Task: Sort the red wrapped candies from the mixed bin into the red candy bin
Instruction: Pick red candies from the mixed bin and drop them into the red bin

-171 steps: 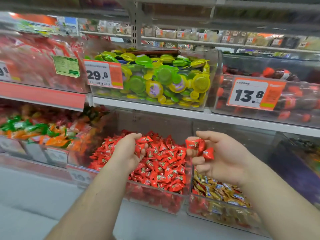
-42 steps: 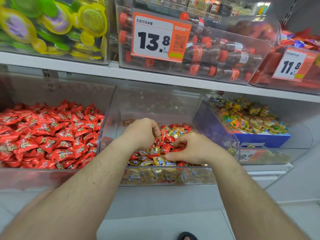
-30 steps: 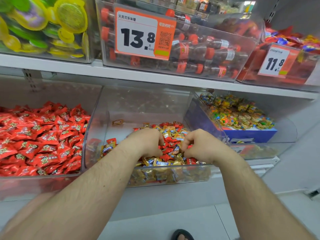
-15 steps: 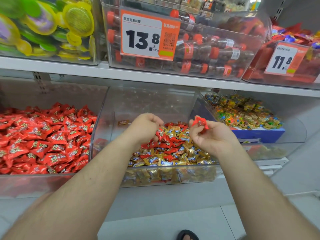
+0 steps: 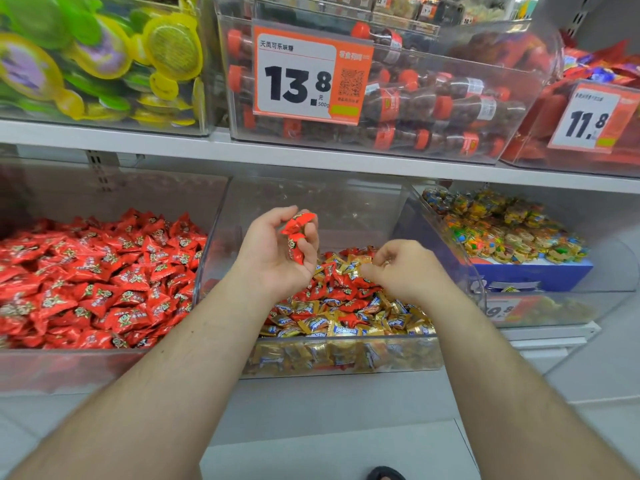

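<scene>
Red wrapped candies [image 5: 297, 237] sit bunched in the left hand [image 5: 277, 252], which is raised near the centre of the frame, palm turned up, its fingers curled around them above the mixed bin [image 5: 346, 358]. That clear plastic bin occupies the lower middle of the frame and holds a jumble of red and gold-wrapped sweets [image 5: 332, 322]. The right hand [image 5: 403, 270] is lower, just right of centre, down among the sweets at the back of the heap, its fingers bent inward; whether they actually pinch a wrapper I cannot tell.

At the left of the frame, touching the mixed bin's side wall, stands the red candy bin [image 5: 69, 365], heaped with red wrappers [image 5: 93, 278] of the same kind. To the right, another clear bin [image 5: 588, 306] holds small multicoloured sweets [image 5: 502, 226] on a blue box [image 5: 533, 277].

Above, a white shelf [image 5: 311, 155] runs across the frame. On it, in the upper left, a bin of green and yellow round packs [image 5: 104, 64]; in the upper middle, a bin of small bottles with red caps [image 5: 433, 105] bearing an orange price tag [image 5: 308, 74] reading 13.8; in the upper right, a second tag [image 5: 592, 117] reading 11.8.
</scene>
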`<state>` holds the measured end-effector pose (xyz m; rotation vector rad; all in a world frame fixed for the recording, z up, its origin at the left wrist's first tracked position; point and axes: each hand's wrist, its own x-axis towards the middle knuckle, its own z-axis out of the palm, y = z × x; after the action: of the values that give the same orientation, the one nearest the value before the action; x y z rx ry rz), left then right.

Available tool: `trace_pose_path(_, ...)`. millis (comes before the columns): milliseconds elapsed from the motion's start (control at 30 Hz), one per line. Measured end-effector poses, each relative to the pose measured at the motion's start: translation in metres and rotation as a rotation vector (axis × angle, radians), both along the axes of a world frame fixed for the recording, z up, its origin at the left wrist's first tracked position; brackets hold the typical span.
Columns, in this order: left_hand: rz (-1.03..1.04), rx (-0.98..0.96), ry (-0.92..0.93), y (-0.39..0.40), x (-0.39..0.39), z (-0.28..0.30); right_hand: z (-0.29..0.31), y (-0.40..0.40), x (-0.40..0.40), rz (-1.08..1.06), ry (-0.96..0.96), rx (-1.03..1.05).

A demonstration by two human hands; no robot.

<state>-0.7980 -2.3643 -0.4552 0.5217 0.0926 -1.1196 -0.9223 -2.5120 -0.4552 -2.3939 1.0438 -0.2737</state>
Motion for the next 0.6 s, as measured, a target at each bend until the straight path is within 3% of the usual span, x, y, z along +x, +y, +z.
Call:
trace_pose_path(100, -0.029, 0.142, -0.167, 0.001, -0.002, 0.001, 0.000, 0.008, 0.005, 0.090, 0.338, -0.145)
trace_pose_path(167, -0.021, 0.234, -0.276, -0.001, -0.005, 0.001, -0.004, 0.010, 0.006, 0.111, 0.422, -0.190)
trace_pose_path(333, -0.074, 0.467, -0.725, -0.010, -0.014, -0.002, -0.017, 0.001, 0.004, 0.022, 0.363, -0.282)
trace_pose_path(467, -0.134, 0.820, -1.411, -0.018, -0.024, -0.006, -0.024, -0.005, -0.006, 0.044, 0.327, -0.242)
trace_pose_path(600, -0.418, 0.984, -1.721, -0.029, -0.033, -0.011, -0.022, -0.010, -0.014, 0.055, 0.155, -0.189)
